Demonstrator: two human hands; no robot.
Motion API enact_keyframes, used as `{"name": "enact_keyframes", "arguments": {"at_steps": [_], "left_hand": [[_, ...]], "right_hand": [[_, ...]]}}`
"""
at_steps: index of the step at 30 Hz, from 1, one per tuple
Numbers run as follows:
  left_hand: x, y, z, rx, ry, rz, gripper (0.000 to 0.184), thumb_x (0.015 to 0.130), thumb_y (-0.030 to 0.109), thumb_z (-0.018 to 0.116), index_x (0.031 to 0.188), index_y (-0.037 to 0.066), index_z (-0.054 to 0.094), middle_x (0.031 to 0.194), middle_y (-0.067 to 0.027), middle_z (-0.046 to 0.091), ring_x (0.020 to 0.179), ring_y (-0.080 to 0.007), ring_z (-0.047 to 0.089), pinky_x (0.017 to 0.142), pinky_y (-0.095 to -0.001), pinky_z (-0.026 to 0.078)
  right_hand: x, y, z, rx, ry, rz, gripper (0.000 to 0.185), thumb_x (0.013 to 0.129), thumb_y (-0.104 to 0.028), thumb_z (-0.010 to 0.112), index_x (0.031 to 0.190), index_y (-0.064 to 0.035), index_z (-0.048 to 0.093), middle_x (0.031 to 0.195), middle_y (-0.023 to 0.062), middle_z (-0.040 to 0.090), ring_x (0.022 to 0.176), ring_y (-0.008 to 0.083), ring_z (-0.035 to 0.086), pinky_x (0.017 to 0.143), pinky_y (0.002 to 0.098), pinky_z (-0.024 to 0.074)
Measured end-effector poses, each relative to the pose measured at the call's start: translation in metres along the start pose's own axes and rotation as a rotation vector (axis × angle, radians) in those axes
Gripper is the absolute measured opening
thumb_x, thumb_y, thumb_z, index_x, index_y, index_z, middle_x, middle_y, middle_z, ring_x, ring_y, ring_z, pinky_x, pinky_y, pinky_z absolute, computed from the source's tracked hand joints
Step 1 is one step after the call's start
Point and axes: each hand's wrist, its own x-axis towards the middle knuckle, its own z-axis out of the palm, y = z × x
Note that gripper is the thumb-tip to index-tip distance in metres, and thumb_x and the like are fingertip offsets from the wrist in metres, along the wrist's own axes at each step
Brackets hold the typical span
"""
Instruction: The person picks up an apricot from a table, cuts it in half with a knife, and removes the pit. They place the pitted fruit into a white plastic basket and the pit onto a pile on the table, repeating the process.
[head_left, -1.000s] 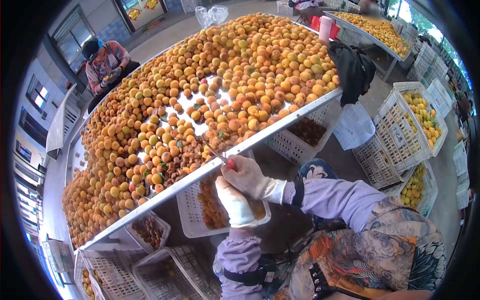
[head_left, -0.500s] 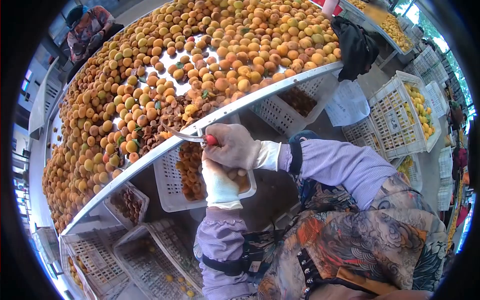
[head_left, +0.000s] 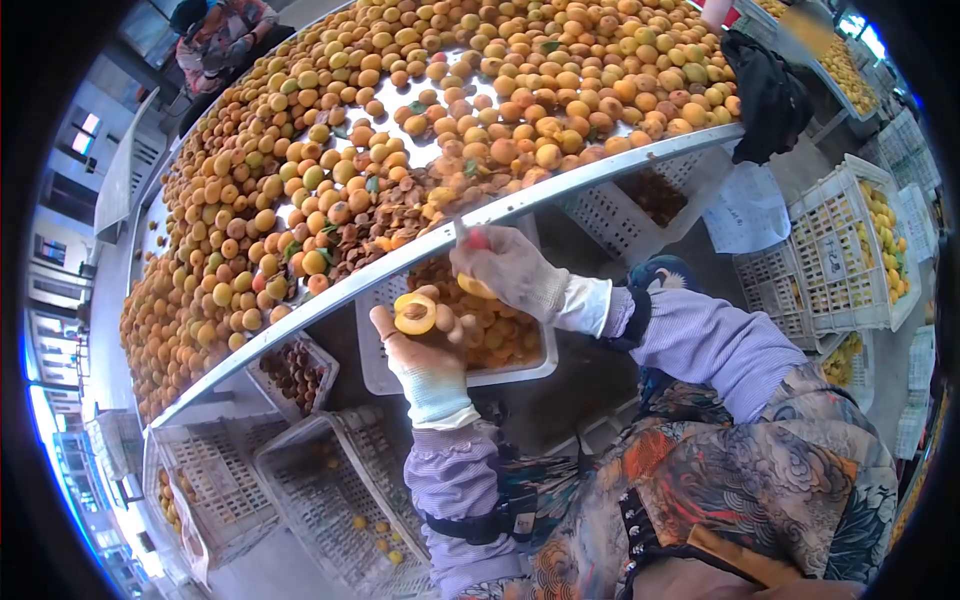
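Note:
My left hand (head_left: 428, 350) holds an apricot half (head_left: 414, 314), cut face up with the brown pit still in it. Beside it, my right hand (head_left: 507, 272) is closed round a knife with a red handle (head_left: 478, 238); its blade is hard to make out. A second apricot half (head_left: 476, 287) shows under the fingers of that hand. Both hands wear pale fabric gloves and are over a white crate (head_left: 373, 352) holding cut apricot pieces (head_left: 515, 335). Just beyond them, the table's metal rim (head_left: 400, 253) borders a heap of whole apricots (head_left: 330, 190).
Brown pits (head_left: 385, 225) lie by the rim. A small crate (head_left: 325, 395) of dark pieces and a crate (head_left: 600, 225) sit below the table. Stacked crates (head_left: 840, 250) of yellow fruit stand right. A black cloth (head_left: 765, 100) hangs at the corner. Another person (head_left: 222, 50) sits far left.
My hands, together before, have moved apart. The apricot now shows as two halves, one in each hand. The knife has turned, and its curved blade no longer shows clearly. The view has shifted.

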Motion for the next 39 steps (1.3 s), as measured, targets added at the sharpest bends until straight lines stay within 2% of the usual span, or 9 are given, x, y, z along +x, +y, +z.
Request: {"name": "enact_keyframes", "arguments": {"at_steps": [5, 9, 12, 14, 25, 29, 31, 35, 39], "left_hand": [[0.002, 0.005, -0.01, 0.073, 0.032, 0.164, 0.065, 0.09, 0.063, 0.036, 0.099, 0.001, 0.056, 0.059, -0.0052, 0.046, 0.049, -0.0186, 0.041, 0.056, -0.0341, 0.043], [0.006, 0.001, -0.008, 0.169, -0.017, 0.159, 0.064, 0.09, 0.062, 0.037, 0.1, 0.002, 0.056, 0.056, -0.0054, 0.045, 0.045, -0.0177, 0.038, 0.053, -0.0336, 0.044], [0.002, -0.002, 0.004, 0.146, 0.002, 0.038, 0.06, 0.092, 0.059, 0.036, 0.098, 0.003, 0.056, 0.055, -0.0057, 0.045, 0.045, -0.0173, 0.039, 0.053, -0.033, 0.044], [0.0, -0.011, 0.008, 0.224, -0.078, -0.034, 0.054, 0.094, 0.054, 0.034, 0.096, 0.004, 0.056, 0.055, -0.0056, 0.046, 0.044, -0.0171, 0.038, 0.052, -0.0327, 0.043], [-0.001, -0.043, 0.034, 0.312, -0.267, -0.093, 0.015, 0.098, 0.013, 0.032, 0.104, 0.009, 0.045, 0.085, -0.0006, 0.046, 0.052, -0.0059, 0.041, 0.041, -0.0154, 0.036], [-0.001, -0.051, 0.036, 0.423, -0.184, -0.065, 0.016, 0.098, 0.014, 0.032, 0.107, 0.01, 0.046, 0.086, -0.0009, 0.047, 0.054, -0.0056, 0.042, 0.041, -0.0165, 0.035], [0.0, -0.056, 0.039, 0.394, -0.165, -0.019, 0.04, 0.096, 0.048, 0.041, 0.092, 0.009, 0.048, 0.07, -0.0031, 0.052, 0.044, -0.0085, 0.043, 0.04, -0.0177, 0.032], [0.01, -0.068, 0.018, 0.353, -0.136, -0.061, 0.038, 0.096, 0.046, 0.042, 0.096, 0.008, 0.048, 0.073, -0.0022, 0.052, 0.048, -0.0071, 0.047, 0.04, -0.0174, 0.035], [0.005, -0.065, 0.028, 0.531, -0.071, 0.015, 0.039, 0.096, 0.046, 0.042, 0.097, 0.007, 0.05, 0.077, -0.0012, 0.052, 0.053, -0.0065, 0.049, 0.045, -0.0169, 0.039]], "right_hand": [[0.003, 0.015, -0.007, -0.402, -0.14, -0.124, 0.016, 0.091, -0.02, 0.056, 0.094, -0.0047, 0.06, 0.077, 0.0001, 0.057, 0.073, 0.0063, 0.051, 0.067, 0.0232, 0.0439], [0.008, -0.01, -0.004, -0.065, 0.001, 0.149, 0.018, 0.094, -0.023, 0.053, 0.095, -0.0055, 0.059, 0.076, -0.0012, 0.055, 0.06, 0.0067, 0.05, 0.054, 0.0191, 0.0428], [0.005, -0.044, -0.001, 0.067, -0.016, 0.036, 0.027, 0.095, -0.029, 0.047, 0.087, -0.0059, 0.057, 0.066, -0.0009, 0.05, 0.048, 0.0076, 0.043, 0.043, 0.0196, 0.0348], [0.004, -0.047, -0.005, -0.028, -0.041, -0.334, 0.038, 0.094, -0.037, 0.041, 0.077, -0.0056, 0.053, 0.054, -0.0012, 0.043, 0.042, 0.0068, 0.037, 0.039, 0.0218, 0.0287], [0.003, -0.059, -0.028, 0.274, -0.086, -0.178, 0.029, 0.092, -0.031, 0.054, 0.076, -0.0068, 0.055, 0.056, -0.0029, 0.046, 0.04, 0.0039, 0.04, 0.037, 0.0196, 0.029], [-0.007, -0.071, -0.022, 0.241, -0.11, -0.164, 0.022, 0.09, -0.025, 0.06, 0.077, -0.0083, 0.058, 0.065, -0.0049, 0.051, 0.055, 0.0033, 0.049, 0.046, 0.0189, 0.0384], [-0.001, -0.052, -0.023, 0.402, -0.179, -0.259, 0.021, 0.089, -0.025, 0.063, 0.078, -0.0075, 0.059, 0.065, -0.0057, 0.052, 0.063, 0.0029, 0.05, 0.052, 0.0205, 0.0418], [-0.004, -0.046, -0.023, 0.009, -0.208, -0.272, 0.021, 0.09, -0.026, 0.062, 0.081, -0.0061, 0.06, 0.067, -0.0047, 0.052, 0.065, 0.0041, 0.052, 0.056, 0.0202, 0.0436], [0.013, -0.042, -0.027, 0.418, -0.142, -0.408, 0.029, 0.091, -0.027, 0.058, 0.068, -0.0097, 0.051, 0.055, -0.0053, 0.039, 0.049, 0.0046, 0.045, 0.044, 0.0203, 0.0388]]}}
